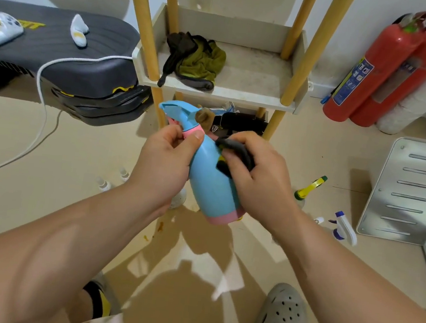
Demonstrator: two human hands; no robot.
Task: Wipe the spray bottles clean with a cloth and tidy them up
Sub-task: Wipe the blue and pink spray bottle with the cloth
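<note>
The blue spray bottle (211, 187) hangs above the floor, tilted, nozzle pointing away. The left hand (164, 161) curls round its pink collar, probably to steady it, while the right hand (255, 176) pinches a dark cloth (236, 153) against its shoulder. Beyond, a yellow-nozzled bottle (309, 189) waits on the floor; farther off stands the shelf (240, 95).

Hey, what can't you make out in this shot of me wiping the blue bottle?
Head view only:
- Blue spray bottle: left hand covers its neck, right hand its side.
- Dark cloth: mostly bunched inside the right hand.
- Lower shelf clutter: blocked by the bottle's head and upper shelf.
- Small floor bottles: blurry, too small.
- Extinguisher label: too small to read.
</note>
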